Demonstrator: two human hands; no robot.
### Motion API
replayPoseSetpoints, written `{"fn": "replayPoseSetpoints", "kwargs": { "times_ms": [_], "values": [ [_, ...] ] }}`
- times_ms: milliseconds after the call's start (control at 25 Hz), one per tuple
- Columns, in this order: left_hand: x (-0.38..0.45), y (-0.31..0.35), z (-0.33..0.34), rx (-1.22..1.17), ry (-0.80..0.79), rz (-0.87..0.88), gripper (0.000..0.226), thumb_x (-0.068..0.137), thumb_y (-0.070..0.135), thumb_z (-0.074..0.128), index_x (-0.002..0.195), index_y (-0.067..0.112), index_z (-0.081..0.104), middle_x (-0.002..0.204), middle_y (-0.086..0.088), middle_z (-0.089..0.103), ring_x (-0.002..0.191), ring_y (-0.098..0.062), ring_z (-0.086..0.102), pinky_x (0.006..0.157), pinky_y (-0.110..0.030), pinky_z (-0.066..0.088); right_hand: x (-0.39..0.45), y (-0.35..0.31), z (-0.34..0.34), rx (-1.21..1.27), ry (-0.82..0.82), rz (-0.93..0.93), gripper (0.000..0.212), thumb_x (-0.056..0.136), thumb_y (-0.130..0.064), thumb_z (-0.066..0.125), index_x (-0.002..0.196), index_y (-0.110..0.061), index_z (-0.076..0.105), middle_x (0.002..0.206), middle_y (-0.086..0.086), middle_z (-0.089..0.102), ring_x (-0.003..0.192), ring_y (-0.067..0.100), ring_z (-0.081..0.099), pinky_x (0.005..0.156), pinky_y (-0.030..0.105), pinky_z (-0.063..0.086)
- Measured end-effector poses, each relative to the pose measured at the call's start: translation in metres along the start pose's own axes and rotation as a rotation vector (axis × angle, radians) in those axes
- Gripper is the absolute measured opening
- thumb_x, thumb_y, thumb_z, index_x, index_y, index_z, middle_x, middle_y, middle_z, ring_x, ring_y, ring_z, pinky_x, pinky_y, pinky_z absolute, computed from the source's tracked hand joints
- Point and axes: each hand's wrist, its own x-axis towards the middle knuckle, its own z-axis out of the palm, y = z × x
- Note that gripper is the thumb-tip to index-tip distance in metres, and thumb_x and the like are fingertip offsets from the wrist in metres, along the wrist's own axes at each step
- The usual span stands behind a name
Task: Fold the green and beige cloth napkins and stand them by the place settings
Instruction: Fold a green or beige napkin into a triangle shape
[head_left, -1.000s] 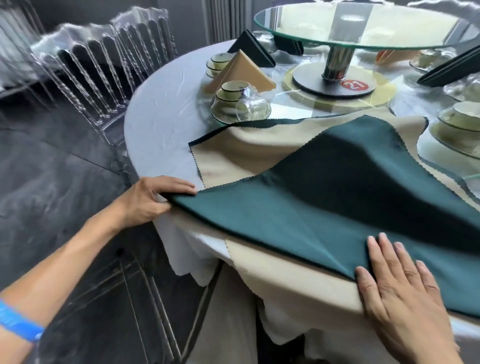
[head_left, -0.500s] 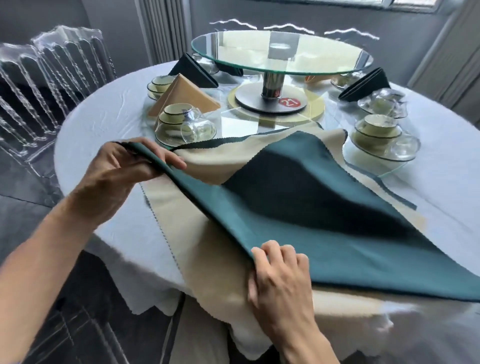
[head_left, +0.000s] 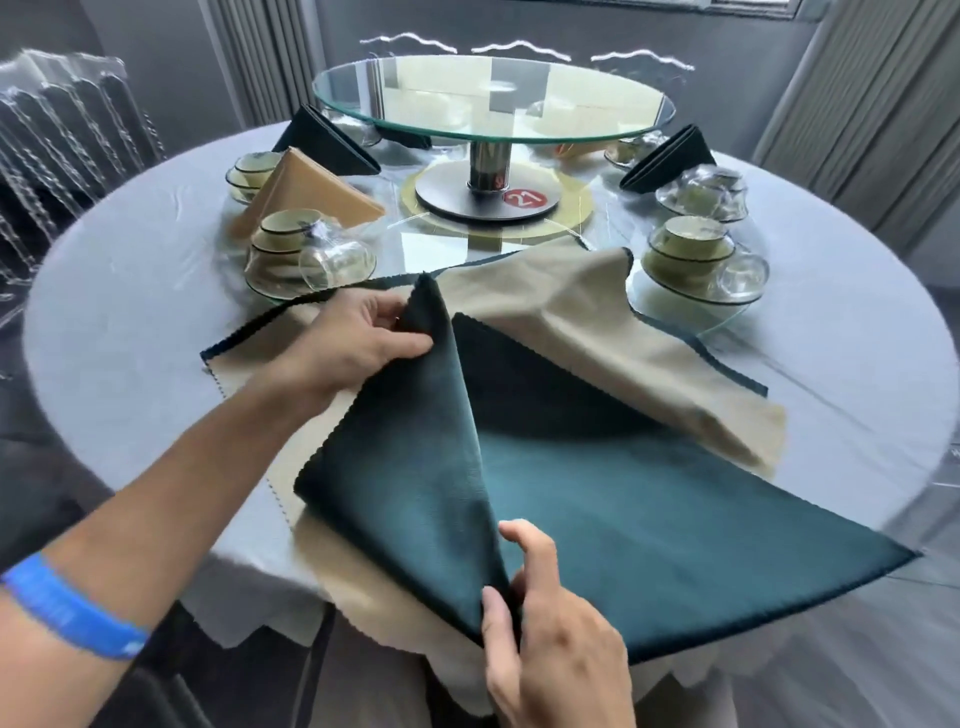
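A green napkin (head_left: 649, 519) lies across the near edge of the round table (head_left: 130, 322), on top of a stack of beige napkins (head_left: 582, 322). My left hand (head_left: 353, 343) pinches the green napkin's left corner and holds it lifted over the cloth, so a raised flap (head_left: 415, 467) stands up. My right hand (head_left: 550, 623) pinches the near edge of the same napkin at the fold. A folded beige napkin (head_left: 306, 195) and a folded dark green napkin (head_left: 322, 140) stand by the left place settings; another dark one (head_left: 667, 158) stands at the right.
A glass turntable (head_left: 493, 96) on a metal post fills the table's centre, with a red number tag (head_left: 523, 199) at its base. Cup and glass settings sit at left (head_left: 306, 254) and right (head_left: 696, 260). A clear chair (head_left: 67, 130) stands at the left.
My left hand has carried the green corner up and rightwards over the cloth, folding it. My right hand went from lying flat to pinching the near edge. The head view rose.
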Motion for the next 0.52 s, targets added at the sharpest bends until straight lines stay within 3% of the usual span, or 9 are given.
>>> {"fn": "replayPoseSetpoints", "kwargs": {
  "times_ms": [120,320,400,520],
  "values": [
    [0.013,-0.016,0.015,0.04,0.075,-0.031,0.017,0.085,-0.003,0.072,0.099,0.006,0.072,0.093,-0.014,0.076,0.072,-0.016,0.07,0.065,-0.026,0.057,0.005,0.004,-0.002,-0.089,0.042,-0.038,0.033,0.071,-0.042,0.045,0.102,-0.033,0.053,0.054,-0.018,0.053,0.041,0.007,0.051,0.037,0.021,0.026],
    [0.021,-0.029,0.02,0.148,0.115,0.034,0.018,0.082,0.004,0.076,0.099,0.012,0.073,0.086,-0.005,0.077,0.074,-0.016,0.072,0.072,-0.033,0.06,0.012,0.014,0.003,-0.16,0.143,-0.143,0.02,0.074,-0.034,0.05,0.085,-0.026,0.065,0.08,-0.008,0.059,0.062,0.019,0.055,0.048,0.027,0.046],
    [0.023,-0.034,0.021,0.197,0.137,0.069,0.018,0.081,0.008,0.077,0.096,0.016,0.073,0.086,0.0,0.077,0.077,-0.014,0.072,0.075,-0.033,0.059,0.016,0.02,0.01,-0.139,0.174,-0.264,0.022,0.076,-0.024,0.053,0.091,-0.021,0.069,0.099,-0.003,0.066,0.077,0.023,0.059,0.066,0.033,0.049],
    [0.026,-0.042,0.024,0.244,0.136,0.076,0.02,0.078,0.013,0.081,0.095,0.02,0.072,0.087,0.005,0.076,0.083,-0.015,0.072,0.084,-0.041,0.059,0.018,0.031,0.024,-0.192,0.017,-0.393,0.038,0.091,-0.028,0.044,0.121,-0.02,0.066,0.133,0.0,0.06,0.116,0.028,0.06,0.099,0.038,0.037]
  ]
}}
